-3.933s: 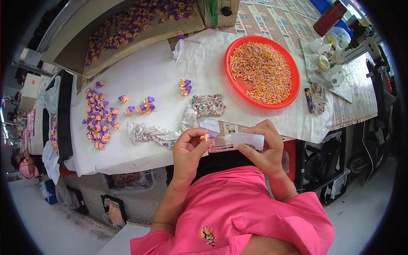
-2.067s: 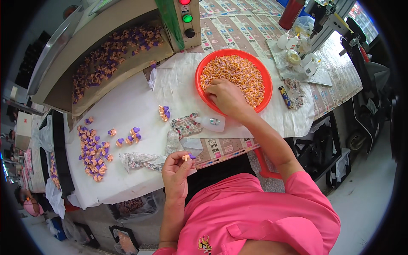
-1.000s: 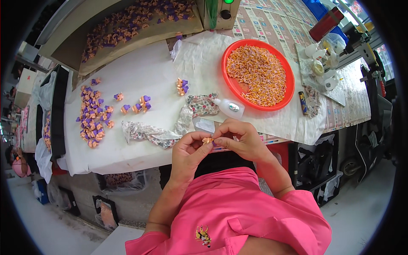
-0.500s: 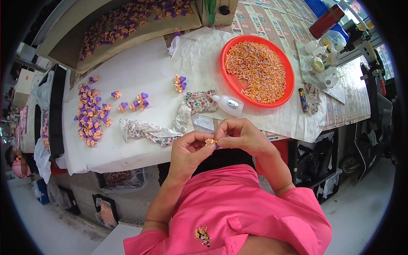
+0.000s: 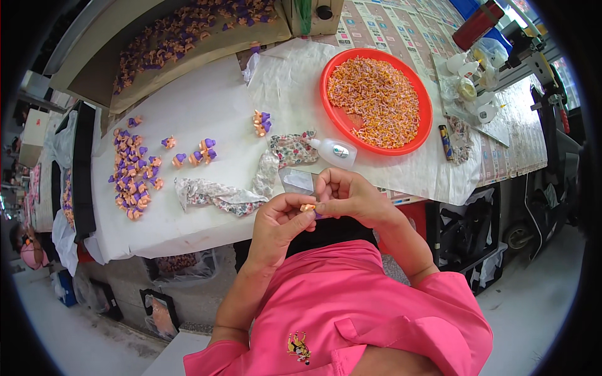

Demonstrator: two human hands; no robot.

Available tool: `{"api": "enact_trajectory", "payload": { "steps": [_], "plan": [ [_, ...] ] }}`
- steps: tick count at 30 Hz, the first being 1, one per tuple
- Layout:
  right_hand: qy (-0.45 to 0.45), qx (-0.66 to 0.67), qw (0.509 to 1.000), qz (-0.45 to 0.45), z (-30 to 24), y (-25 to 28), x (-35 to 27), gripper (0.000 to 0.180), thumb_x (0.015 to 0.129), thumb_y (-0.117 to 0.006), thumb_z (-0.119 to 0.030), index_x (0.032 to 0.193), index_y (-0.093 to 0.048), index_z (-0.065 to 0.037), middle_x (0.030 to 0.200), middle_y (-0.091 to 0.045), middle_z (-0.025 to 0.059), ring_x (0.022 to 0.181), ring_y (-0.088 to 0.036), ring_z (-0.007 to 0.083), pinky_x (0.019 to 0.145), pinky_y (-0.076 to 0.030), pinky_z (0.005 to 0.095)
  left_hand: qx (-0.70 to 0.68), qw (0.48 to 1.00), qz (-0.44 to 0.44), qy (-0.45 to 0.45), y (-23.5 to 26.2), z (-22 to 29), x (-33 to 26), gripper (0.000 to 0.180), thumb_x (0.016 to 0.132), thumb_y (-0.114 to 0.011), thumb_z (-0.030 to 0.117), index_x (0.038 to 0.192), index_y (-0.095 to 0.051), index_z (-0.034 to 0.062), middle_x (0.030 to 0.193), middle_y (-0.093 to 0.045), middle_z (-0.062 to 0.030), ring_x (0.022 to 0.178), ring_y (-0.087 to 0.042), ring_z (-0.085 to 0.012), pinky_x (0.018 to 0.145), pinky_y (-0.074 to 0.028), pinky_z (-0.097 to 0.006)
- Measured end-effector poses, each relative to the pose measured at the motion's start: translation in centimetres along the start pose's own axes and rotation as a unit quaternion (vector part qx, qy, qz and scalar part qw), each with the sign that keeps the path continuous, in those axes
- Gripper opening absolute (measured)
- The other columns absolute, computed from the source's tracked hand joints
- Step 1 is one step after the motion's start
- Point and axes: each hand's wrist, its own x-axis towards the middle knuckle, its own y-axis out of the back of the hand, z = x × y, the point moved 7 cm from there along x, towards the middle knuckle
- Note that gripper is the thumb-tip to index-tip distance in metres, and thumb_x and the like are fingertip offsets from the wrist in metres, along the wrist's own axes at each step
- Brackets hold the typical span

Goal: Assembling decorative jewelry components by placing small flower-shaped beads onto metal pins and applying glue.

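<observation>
My left hand (image 5: 280, 227) pinches a small peach-and-purple plastic figure piece (image 5: 308, 207) in front of my waist, just past the table edge. My right hand (image 5: 352, 199) meets it from the other side, thumb and forefinger closed on the same piece. Fingers cover most of it, and whether a second tiny part is between them I cannot make out. Similar peach-and-purple pieces (image 5: 132, 172) lie in a cluster on the left of the white-covered table (image 5: 219, 106), with several more (image 5: 204, 151) set apart. A red round tray (image 5: 426, 119) of tiny orange, yellow and pink pieces stands beyond my right hand.
A white squeeze bottle (image 5: 337, 152) lies by a twisted floral cloth (image 5: 219, 195) and a small clear bag (image 5: 296, 180). At the back left, a box-like housing (image 5: 81, 81) shelters many more pieces. Small bottles (image 5: 464, 66) and a dark red cylinder (image 5: 478, 25) stand far right.
My fingers have shifted slightly around the piece, and my right hand's knuckles sit a little differently. The whole view has tilted slightly; the things on the table stay put.
</observation>
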Motion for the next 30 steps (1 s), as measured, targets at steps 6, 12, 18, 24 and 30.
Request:
{"api": "enact_trajectory", "payload": {
  "steps": [6,12,18,24,30],
  "plan": [
    [0.071,0.000,0.997,-0.005,-1.1,-0.8,-0.9,0.022,0.084,-0.069,-0.002,0.102,-0.056,-0.003,0.086,-0.060,0.0005,0.080,-0.058,0.0056,0.073,-0.048,0.0208,0.026,0.997,-0.010,-0.070,-0.2,0.8,-0.1,0.020,0.085,-0.065,-0.002,0.104,-0.059,-0.0007,0.102,-0.061,-0.0071,0.087,-0.057,-0.0088,0.080,-0.049,-0.023],
    [0.083,-0.026,0.995,0.047,-0.7,0.2,-2.0,0.017,0.086,-0.068,-0.004,0.100,-0.058,-0.002,0.087,-0.058,-0.0008,0.081,-0.055,0.0044,0.072,-0.046,0.0194,0.083,0.988,-0.007,-0.130,-0.3,1.9,-0.3,0.015,0.084,-0.059,-0.007,0.097,-0.057,0.0001,0.110,-0.057,-0.0078,0.086,-0.051,-0.0050,0.076,-0.042,-0.019],
    [0.080,-0.031,0.995,0.050,0.3,0.4,-2.4,0.012,0.089,-0.064,-0.004,0.099,-0.059,0.000,0.089,-0.060,0.0002,0.081,-0.057,0.0047,0.072,-0.048,0.0194,0.088,0.988,0.003,-0.129,-0.2,1.7,-0.4,0.018,0.083,-0.057,-0.010,0.098,-0.055,-0.0006,0.111,-0.056,-0.0089,0.085,-0.050,-0.0044,0.075,-0.042,-0.019],
    [0.072,-0.029,0.995,0.054,0.6,0.3,-2.5,0.013,0.087,-0.067,-0.005,0.096,-0.059,-0.001,0.088,-0.058,-0.0013,0.080,-0.054,0.0038,0.072,-0.046,0.0187,0.107,0.982,0.005,-0.157,-0.3,2.0,-0.4,0.018,0.082,-0.057,-0.009,0.098,-0.055,-0.0009,0.111,-0.056,-0.0095,0.087,-0.051,-0.0061,0.077,-0.043,-0.020],
    [0.063,-0.029,0.995,0.068,0.2,0.6,-2.7,0.012,0.087,-0.067,-0.005,0.095,-0.059,-0.001,0.087,-0.059,-0.0011,0.079,-0.055,0.0036,0.071,-0.046,0.0184,0.166,0.967,0.030,-0.189,0.8,3.7,-0.2,0.021,0.079,-0.058,-0.011,0.095,-0.056,0.0015,0.109,-0.055,-0.0085,0.084,-0.050,-0.0062,0.076,-0.042,-0.020]
  ]
}}
